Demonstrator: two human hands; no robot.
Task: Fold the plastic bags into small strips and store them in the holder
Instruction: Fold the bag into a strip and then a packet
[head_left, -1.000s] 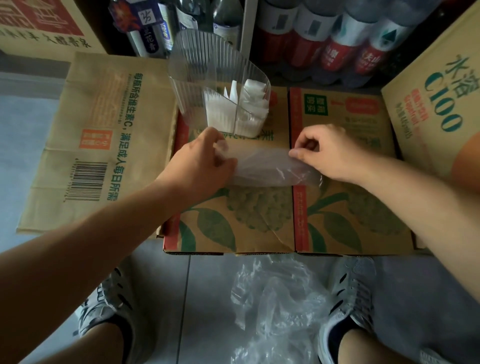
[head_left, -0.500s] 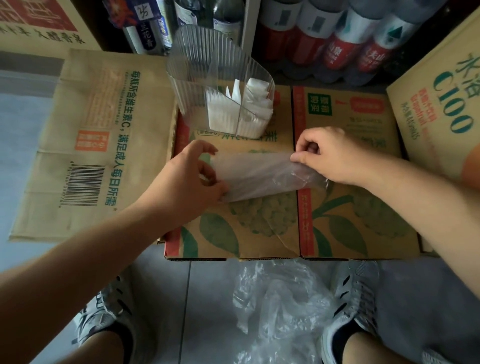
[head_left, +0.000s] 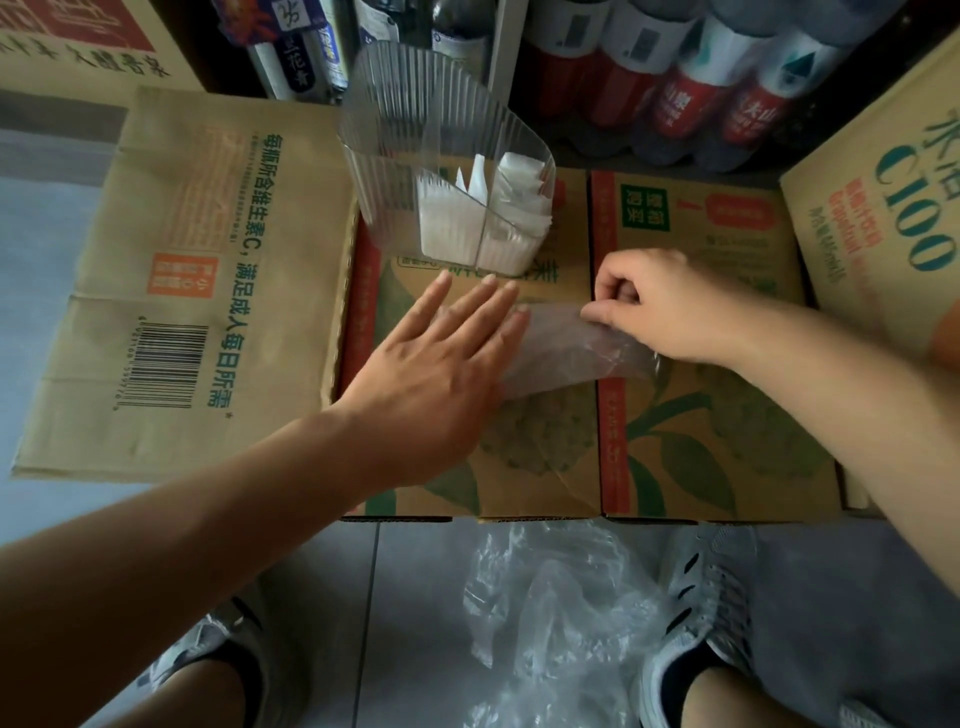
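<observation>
A: Obs: left hand (head_left: 436, 364)?
B: Fingers straight, slightly spread, palm down, pressing flat on the left part of the plastic bag (head_left: 566, 353).
A: Right hand (head_left: 660, 306)?
B: Thumb and curled fingers pinch the bag's right end. The bag lies as a flattened band on the cardboard box (head_left: 701, 441).
A: Holder (head_left: 415, 130)?
B: Clear, ribbed, upright on the box just beyond the hands; white folded strips (head_left: 467, 228) stand in its right side. Crumpled bags (head_left: 561, 613) lie on the near floor
</observation>
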